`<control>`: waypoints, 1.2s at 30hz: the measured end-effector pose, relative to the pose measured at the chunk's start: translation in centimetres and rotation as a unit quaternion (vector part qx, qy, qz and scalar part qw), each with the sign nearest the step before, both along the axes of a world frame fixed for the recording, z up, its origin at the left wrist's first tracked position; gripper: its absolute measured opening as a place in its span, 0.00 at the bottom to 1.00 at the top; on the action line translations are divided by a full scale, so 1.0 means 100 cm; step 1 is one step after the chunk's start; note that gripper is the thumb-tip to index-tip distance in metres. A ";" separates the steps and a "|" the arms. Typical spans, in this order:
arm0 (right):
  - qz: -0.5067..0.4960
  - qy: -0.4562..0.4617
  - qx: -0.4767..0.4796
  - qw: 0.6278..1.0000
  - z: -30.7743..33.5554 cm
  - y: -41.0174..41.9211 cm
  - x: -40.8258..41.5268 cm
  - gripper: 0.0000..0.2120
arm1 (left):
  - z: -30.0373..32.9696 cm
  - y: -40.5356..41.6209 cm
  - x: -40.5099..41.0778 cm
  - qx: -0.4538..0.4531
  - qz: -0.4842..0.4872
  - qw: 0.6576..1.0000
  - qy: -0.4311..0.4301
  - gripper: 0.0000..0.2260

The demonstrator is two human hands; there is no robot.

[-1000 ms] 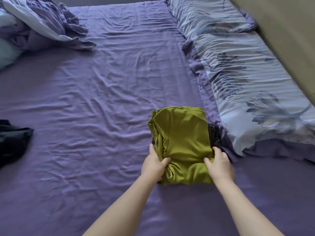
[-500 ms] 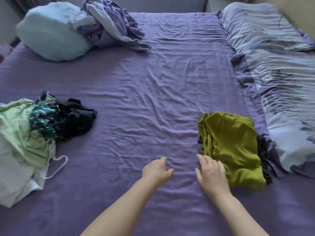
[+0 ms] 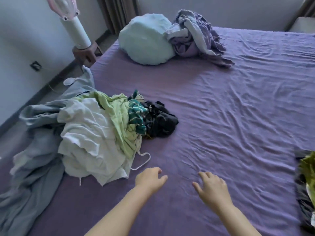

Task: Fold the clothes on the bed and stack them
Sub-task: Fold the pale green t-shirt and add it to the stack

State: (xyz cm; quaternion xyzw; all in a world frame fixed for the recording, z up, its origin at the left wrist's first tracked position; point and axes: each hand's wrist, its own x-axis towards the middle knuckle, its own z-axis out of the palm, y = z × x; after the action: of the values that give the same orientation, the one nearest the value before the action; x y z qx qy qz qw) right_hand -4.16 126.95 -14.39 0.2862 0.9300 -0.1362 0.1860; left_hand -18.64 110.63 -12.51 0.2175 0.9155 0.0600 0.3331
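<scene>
A heap of unfolded clothes lies on the left of the purple bed (image 3: pixel 230 116): a white garment (image 3: pixel 88 143), a light green one (image 3: pixel 119 116), a teal striped piece (image 3: pixel 136 116) and a black one (image 3: pixel 160 121). At the right edge, the folded olive-green garment (image 3: pixel 308 169) rests on a dark one, mostly cut off. My left hand (image 3: pixel 150 179) hovers empty just right of the white garment, fingers loosely bent. My right hand (image 3: pixel 211 188) is over bare sheet, fingers spread, holding nothing.
A grey-blue blanket (image 3: pixel 34 150) hangs off the bed's left edge. A pale blue pillow (image 3: pixel 144 40) and a crumpled lilac sheet (image 3: pixel 196 36) lie at the far end. A white fan (image 3: pixel 75 26) stands on a stool beside the bed.
Both hands let go of the folded olive garment and moved left. My view swung left, so the unfolded heap is now in front and the folded stack is at the right edge.
</scene>
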 end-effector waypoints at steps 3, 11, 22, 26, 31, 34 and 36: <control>0.025 0.038 -0.015 0.999 0.005 -0.028 -0.061 0.24 | 0.010 -0.026 -0.051 0.028 0.027 0.999 0.019 0.19; 0.054 0.161 -0.102 0.980 0.022 -0.097 -0.223 0.23 | 0.042 -0.087 -0.171 0.087 0.076 0.965 0.237 0.13; -0.061 0.258 -0.170 0.949 0.016 -0.124 -0.308 0.09 | 0.025 -0.107 -0.197 0.103 0.037 0.961 0.255 0.15; -0.112 0.371 -0.349 0.853 0.065 -0.094 -0.280 0.04 | 0.049 -0.077 -0.193 0.222 0.119 0.953 0.170 0.15; -0.175 0.466 -0.435 0.750 0.145 -0.036 -0.229 0.05 | 0.094 -0.043 -0.172 0.324 0.133 0.928 0.129 0.20; -0.185 0.498 -0.462 0.711 0.192 -0.010 -0.202 0.09 | 0.128 -0.017 -0.159 0.349 0.084 0.917 0.175 0.28; -0.177 0.514 -0.469 0.696 0.224 0.001 -0.185 0.09 | 0.153 0.006 -0.152 0.334 0.043 0.922 0.191 0.31</control>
State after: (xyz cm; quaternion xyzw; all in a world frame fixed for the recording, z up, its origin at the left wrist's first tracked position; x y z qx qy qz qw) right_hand -22.62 127.08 8.01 0.2067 0.6282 -0.7110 -0.2389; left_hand -33.81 111.27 2.83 0.2841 0.8971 0.3337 0.0569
